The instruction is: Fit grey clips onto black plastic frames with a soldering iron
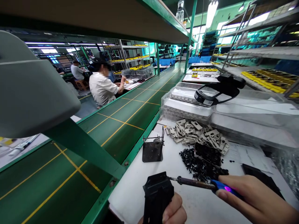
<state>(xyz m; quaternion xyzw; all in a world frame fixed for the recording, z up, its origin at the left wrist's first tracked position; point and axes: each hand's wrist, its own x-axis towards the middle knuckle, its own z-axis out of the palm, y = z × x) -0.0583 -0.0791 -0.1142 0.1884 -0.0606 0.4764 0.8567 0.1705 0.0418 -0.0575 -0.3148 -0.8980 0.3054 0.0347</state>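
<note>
My left hand [175, 209] is wrapped round a black plastic housing [157, 194] at the bottom middle of the view. Between the fingers of my right hand [251, 194] is a soldering iron [196, 183] with a blue handle and a lit purple spot. Its tip points left and lies at the housing's upper right edge; whether it touches cannot be made out. Beyond the iron lie a heap of small black plastic parts [193, 163] and a pile of light grey plastic parts [198, 133]. A dark metal stand [152, 151] is on the white worktop [130, 189].
Clear plastic trays [187, 107] stand behind the parts, with a black head-strap device [217, 91] on top. To the left runs a green conveyor belt [130, 116]. A green post [86, 146] rises near the table edge. A person [102, 85] sits across the belt.
</note>
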